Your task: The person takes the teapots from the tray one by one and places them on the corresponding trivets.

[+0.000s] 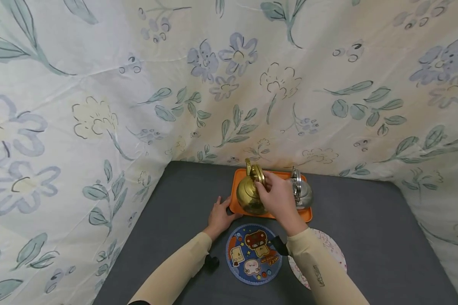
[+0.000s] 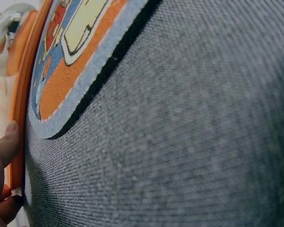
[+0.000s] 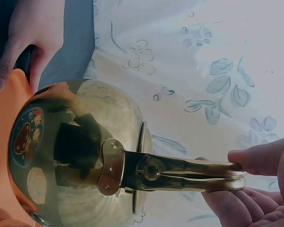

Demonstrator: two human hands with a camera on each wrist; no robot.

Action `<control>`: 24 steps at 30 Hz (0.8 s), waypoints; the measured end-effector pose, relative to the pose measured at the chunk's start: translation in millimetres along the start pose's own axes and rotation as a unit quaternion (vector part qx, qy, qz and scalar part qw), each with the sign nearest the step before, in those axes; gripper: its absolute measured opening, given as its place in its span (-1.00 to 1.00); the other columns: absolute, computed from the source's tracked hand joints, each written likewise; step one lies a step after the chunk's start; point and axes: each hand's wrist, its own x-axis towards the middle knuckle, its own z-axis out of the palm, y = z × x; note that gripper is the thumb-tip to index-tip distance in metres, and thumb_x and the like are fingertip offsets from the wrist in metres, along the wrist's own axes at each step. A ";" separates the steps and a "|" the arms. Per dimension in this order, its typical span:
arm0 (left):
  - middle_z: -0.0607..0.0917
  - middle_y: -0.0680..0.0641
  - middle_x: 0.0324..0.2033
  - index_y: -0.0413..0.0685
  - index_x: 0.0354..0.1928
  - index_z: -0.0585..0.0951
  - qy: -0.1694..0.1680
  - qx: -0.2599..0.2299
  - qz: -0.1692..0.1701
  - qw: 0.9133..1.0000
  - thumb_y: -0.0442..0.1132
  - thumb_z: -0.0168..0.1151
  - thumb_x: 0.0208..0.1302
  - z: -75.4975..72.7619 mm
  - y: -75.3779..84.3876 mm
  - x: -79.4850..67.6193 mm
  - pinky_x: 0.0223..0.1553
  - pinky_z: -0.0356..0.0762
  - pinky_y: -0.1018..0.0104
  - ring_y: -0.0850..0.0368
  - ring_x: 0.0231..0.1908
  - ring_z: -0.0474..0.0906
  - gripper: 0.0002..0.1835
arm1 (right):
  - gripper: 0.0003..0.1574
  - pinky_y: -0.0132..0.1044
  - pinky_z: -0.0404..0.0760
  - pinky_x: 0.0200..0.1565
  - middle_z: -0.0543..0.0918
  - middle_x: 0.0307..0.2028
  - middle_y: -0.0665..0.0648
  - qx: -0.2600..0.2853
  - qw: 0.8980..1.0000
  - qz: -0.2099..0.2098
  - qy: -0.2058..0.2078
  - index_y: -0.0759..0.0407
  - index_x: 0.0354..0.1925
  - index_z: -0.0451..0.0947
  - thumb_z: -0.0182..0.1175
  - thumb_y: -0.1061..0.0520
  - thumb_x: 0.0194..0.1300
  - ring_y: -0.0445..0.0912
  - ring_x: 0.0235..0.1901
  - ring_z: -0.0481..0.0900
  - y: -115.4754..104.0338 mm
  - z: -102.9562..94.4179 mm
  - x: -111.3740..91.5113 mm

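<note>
A gold kettle (image 1: 248, 197) is at the left side of an orange tray (image 1: 308, 215). My right hand (image 1: 278, 197) grips its handle (image 3: 194, 174), thumb on one side and fingers on the other in the right wrist view. Whether the kettle's base touches the tray cannot be told. At the tray's near left corner is my left hand (image 1: 219, 218), which holds the edge between thumb (image 2: 9, 142) and fingers. On the tray's right side stands a silver kettle (image 1: 305, 195), partly hidden behind my right hand.
In front of the tray lies a round blue mat (image 1: 233, 271) with cartoon figures. A round pink-and-white mat (image 1: 333, 250) is to its right, partly under my right forearm. Flowered cloth (image 1: 221, 123) hangs behind and beside the dark grey table (image 1: 366, 220).
</note>
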 end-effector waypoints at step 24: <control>0.42 -0.08 0.44 0.08 0.51 0.34 -0.011 -0.006 -0.011 1.000 0.08 0.39 0.29 -1.9 3.4 0.8 0.35 0.19 -0.39 -0.31 0.53 0.05 -0.20 | -0.54 -0.13 0.75 -0.25 0.78 -0.15 0.33 0.014 1.000 0.000 -0.002 0.39 0.13 0.62 0.36 0.22 0.30 0.08 -0.23 0.81 -19.4 -19.0 -42.2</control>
